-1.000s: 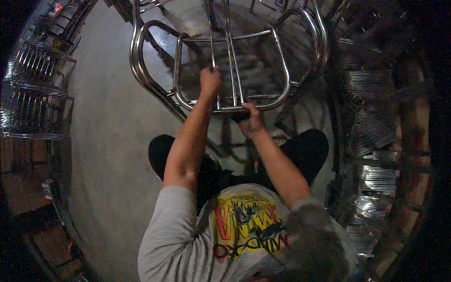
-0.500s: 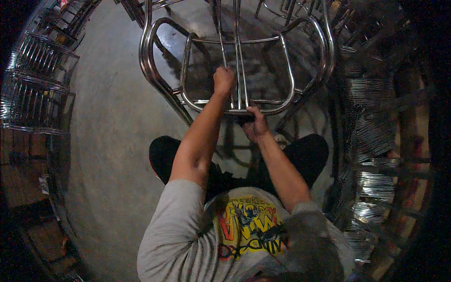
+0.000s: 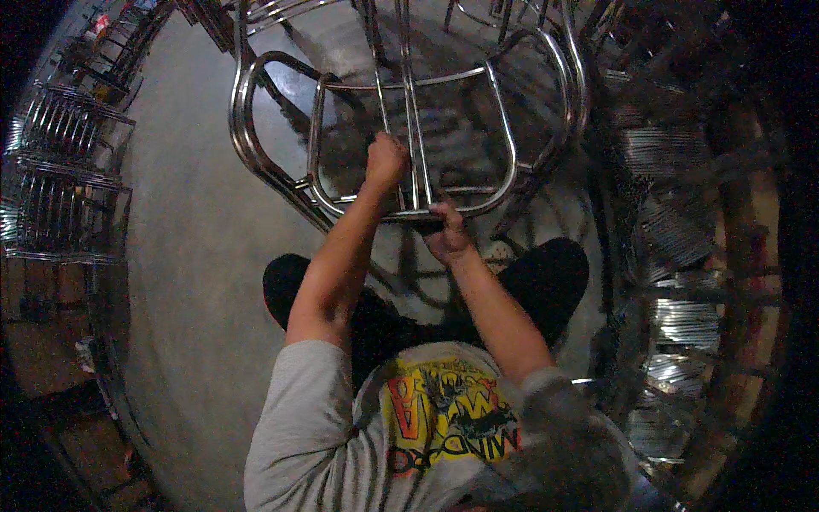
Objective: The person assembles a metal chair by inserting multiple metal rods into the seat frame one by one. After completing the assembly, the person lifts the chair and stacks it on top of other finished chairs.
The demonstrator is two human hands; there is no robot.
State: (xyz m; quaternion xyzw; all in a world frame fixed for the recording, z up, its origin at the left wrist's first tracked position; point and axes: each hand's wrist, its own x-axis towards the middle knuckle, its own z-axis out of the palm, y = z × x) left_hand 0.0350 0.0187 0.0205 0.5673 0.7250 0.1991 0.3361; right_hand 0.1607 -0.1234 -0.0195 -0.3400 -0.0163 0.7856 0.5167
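A shiny chair frame [image 3: 509, 166] of bent metal tubes stands in front of me, with a rounded seat loop between its curved side tubes. Several slim metal rods [image 3: 411, 111] run lengthwise across the loop's middle. My left hand [image 3: 388, 160] is a fist around the left one of these rods, inside the loop. My right hand [image 3: 450, 237] grips the loop's near tube by the rods' lower ends, thumb on top and the other fingers mostly hidden below. Something dark shows beside that thumb, too dim to name.
Stacked metal frames [image 3: 64, 128] line the left side. Bundles of shiny tubes [image 3: 685, 322] lie on racks to the right. More tube frames stand beyond the chair frame. Under everything is a grey concrete floor [image 3: 196, 256], and my bent knees [image 3: 554, 273] flank the near side.
The chair frame and both hands sit slightly further left and lower in the picture, as the whole view has shifted. Each hand keeps its hold in the same place.
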